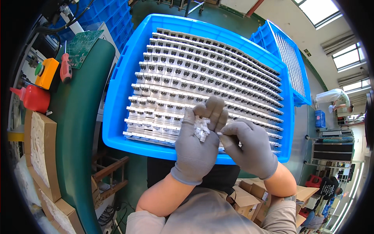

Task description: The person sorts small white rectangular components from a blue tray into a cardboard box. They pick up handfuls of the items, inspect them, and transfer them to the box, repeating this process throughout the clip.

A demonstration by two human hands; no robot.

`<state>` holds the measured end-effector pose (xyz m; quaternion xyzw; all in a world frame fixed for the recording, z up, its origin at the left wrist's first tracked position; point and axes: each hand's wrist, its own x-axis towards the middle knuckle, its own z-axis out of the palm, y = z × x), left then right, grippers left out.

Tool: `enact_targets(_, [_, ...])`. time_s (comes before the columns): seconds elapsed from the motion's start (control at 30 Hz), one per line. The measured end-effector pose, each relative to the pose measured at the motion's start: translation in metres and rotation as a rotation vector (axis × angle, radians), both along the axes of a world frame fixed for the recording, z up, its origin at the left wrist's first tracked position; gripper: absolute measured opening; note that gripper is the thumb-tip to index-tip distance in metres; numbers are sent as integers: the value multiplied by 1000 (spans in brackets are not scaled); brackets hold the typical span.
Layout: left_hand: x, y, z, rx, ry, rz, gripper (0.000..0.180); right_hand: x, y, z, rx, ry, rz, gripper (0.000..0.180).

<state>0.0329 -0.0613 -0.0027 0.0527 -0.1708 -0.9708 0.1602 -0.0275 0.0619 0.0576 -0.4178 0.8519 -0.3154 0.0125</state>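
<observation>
My left hand (198, 154), in a grey knitted glove, is turned palm up and cupped around a small heap of white, partly see-through plastic pieces (201, 128). Close beside it, my right hand (251, 146), gloved the same way, pinches one tiny white piece (219, 133) between thumb and forefinger. Both hands are over the near part of a large blue plastic crate (113, 130). Long rows of small light-grey block-shaped units with black parts (175, 72) fill the crate; my hands hide some of the nearest ones.
A green-topped bench (74, 128) on the left carries a red bottle (35, 98), a screwdriver (65, 70), a yellow button box (47, 73) and a green circuit board (82, 46). Another filled blue crate (272, 39) stands behind. Cardboard boxes (247, 202) lie below right; people work farther off.
</observation>
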Motion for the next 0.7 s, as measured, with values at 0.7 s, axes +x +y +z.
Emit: enact_targets(0.7, [-1, -49, -5, 302, -30, 119, 35, -36, -3, -29, 498, 171, 109, 7])
